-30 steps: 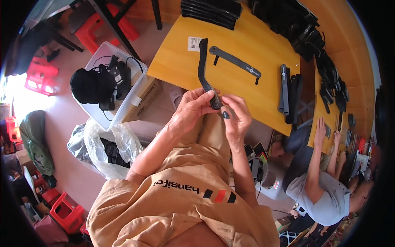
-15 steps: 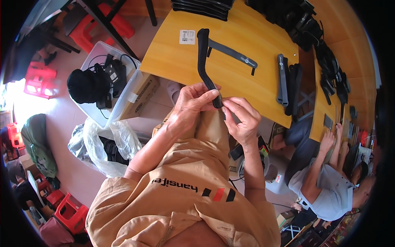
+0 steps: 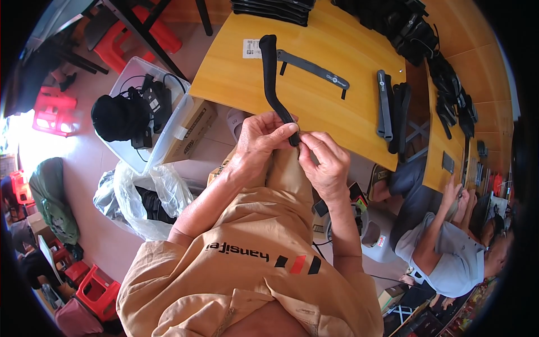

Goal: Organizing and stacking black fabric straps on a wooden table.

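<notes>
A long black fabric strap (image 3: pixel 270 78) is held up over my lap, its far part bent and reaching above the table's near edge. My left hand (image 3: pixel 261 137) grips the strap's lower end between thumb and fingers. Thumb and forefinger of my right hand (image 3: pixel 325 160) pinch at that same end; the exact spot is partly hidden by the fingers. Just beyond the strap, a grey strap (image 3: pixel 314 70) with a round white mark and short black tabs lies flat on the yellow table (image 3: pixel 236 78).
More straps (image 3: pixel 384 106) lie on the table's right side, and a black stack (image 3: pixel 272 11) stands at its far edge. A plastic bin (image 3: pixel 120 143) of black gear and a plastic bag (image 3: pixel 135 202) are at left. A co-worker (image 3: pixel 443 253) sits at right beside another table.
The held strap's upper end has shifted slightly left. My right hand has moved a little left, closer to my left hand. The co-worker's hands have moved slightly.
</notes>
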Action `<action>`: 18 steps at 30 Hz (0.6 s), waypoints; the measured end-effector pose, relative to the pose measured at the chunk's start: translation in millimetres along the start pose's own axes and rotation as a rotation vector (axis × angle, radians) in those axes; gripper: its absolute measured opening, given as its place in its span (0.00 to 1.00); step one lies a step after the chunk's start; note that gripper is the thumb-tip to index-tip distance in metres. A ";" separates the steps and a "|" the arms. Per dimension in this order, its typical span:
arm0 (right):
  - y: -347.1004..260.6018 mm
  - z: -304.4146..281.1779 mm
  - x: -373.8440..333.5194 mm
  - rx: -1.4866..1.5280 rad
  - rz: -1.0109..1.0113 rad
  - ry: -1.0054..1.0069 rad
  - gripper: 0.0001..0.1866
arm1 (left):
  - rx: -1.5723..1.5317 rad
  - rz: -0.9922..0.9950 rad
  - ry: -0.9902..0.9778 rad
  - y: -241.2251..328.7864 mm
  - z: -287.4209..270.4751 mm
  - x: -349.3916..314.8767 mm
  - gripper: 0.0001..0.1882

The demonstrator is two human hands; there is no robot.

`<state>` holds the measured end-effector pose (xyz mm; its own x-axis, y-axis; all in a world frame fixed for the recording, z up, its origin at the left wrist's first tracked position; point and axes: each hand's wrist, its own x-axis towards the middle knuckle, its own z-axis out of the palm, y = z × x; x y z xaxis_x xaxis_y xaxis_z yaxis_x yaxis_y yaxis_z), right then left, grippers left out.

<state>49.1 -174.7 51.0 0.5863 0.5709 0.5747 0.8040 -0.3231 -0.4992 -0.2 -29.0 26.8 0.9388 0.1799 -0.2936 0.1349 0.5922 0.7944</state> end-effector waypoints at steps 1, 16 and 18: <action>-0.6 -0.2 -0.5 0.033 0.054 0.004 0.12 | 0.007 -0.002 -0.012 0.1 0.2 0.1 0.14; -2.7 6.9 -3.5 0.056 0.168 0.046 0.11 | 0.039 0.054 -0.040 1.9 2.2 2.3 0.18; -3.5 9.0 -2.7 0.001 0.132 0.060 0.11 | 0.037 0.047 -0.038 2.4 0.9 3.4 0.19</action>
<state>43.9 -168.3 45.4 0.6916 0.4777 0.5417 0.7197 -0.3916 -0.5733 3.6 -27.7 28.2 0.9556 0.1770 -0.2355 0.1010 0.5540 0.8264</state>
